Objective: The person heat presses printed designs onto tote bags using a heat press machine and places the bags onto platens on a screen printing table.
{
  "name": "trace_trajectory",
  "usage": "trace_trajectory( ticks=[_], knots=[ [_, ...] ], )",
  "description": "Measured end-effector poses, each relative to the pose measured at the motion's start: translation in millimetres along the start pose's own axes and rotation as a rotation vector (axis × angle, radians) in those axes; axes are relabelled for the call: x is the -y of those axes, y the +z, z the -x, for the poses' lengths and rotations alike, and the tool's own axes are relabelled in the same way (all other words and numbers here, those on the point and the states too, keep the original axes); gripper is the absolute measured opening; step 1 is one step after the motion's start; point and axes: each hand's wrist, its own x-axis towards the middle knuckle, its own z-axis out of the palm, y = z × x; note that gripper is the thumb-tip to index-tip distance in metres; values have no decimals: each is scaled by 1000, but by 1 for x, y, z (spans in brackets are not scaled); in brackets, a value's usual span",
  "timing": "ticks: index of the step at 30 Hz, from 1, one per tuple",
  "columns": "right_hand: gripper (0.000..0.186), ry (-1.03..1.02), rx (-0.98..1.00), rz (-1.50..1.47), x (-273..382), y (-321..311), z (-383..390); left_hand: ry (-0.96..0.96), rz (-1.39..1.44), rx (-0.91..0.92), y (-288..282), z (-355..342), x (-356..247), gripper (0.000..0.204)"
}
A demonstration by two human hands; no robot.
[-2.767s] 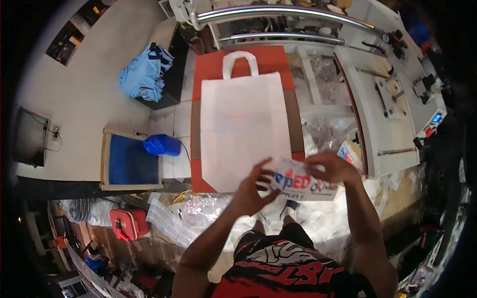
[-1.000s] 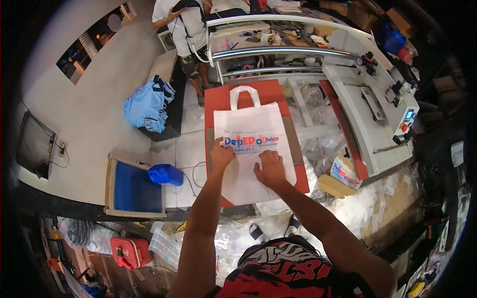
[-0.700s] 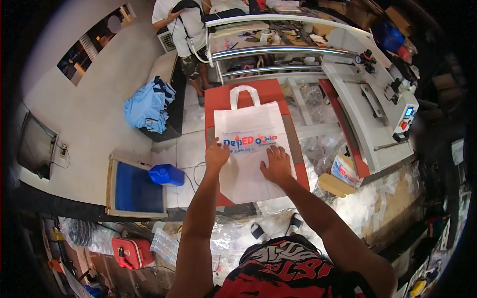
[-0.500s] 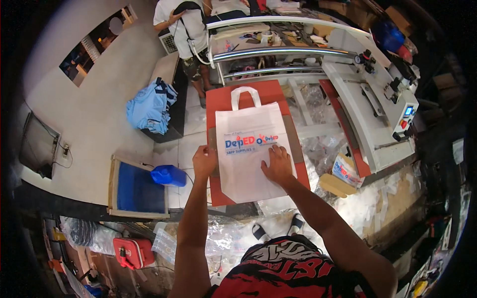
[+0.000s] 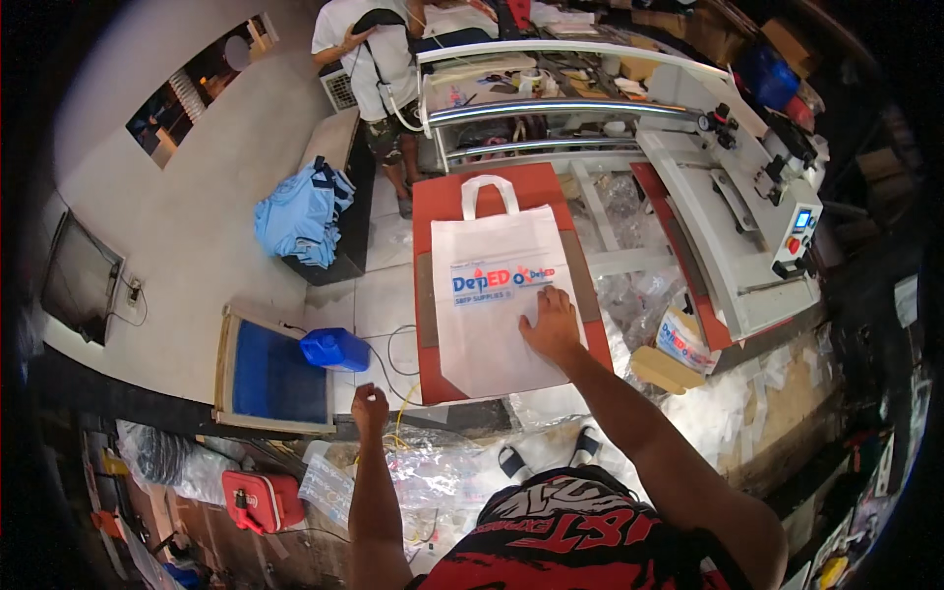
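A white cloth tote bag (image 5: 497, 344) with a red and blue print lies flat on the red press plate (image 5: 425, 202), its handle loop (image 5: 489, 184) toward the far side. My right hand (image 5: 553, 326) rests on the bag just below the right part of the print, fingers spread. Off the plate's near left corner, my left hand (image 5: 370, 407) hangs above the floor with curled fingers, apart from the bag. Whatever is in those fingers, if anything, is hidden.
A heat press head (image 5: 728, 211) with a control box (image 5: 795, 241) stands at right, beside metal rails (image 5: 570, 110). Leftward are a blue jug (image 5: 334, 348), a framed blue screen (image 5: 280, 379) and folded blue clothes (image 5: 305, 211). Another person (image 5: 369, 74) stands beyond. Plastic sheeting (image 5: 442, 472) covers the near floor.
My left hand has left the bag's left edge and moved down and leftward, away from the plate. My right hand stays on the bag.
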Motion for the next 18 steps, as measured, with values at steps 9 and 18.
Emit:
trace_trajectory(
  ticks=[9,18],
  knots=[
    [52,3,-272,-166,-42,-49,4,-234,-290,204,-42,99,72,17],
    [62,794,-368,713,-286,-286,40,-423,-559,539,-83,260,158,28]
  ],
)
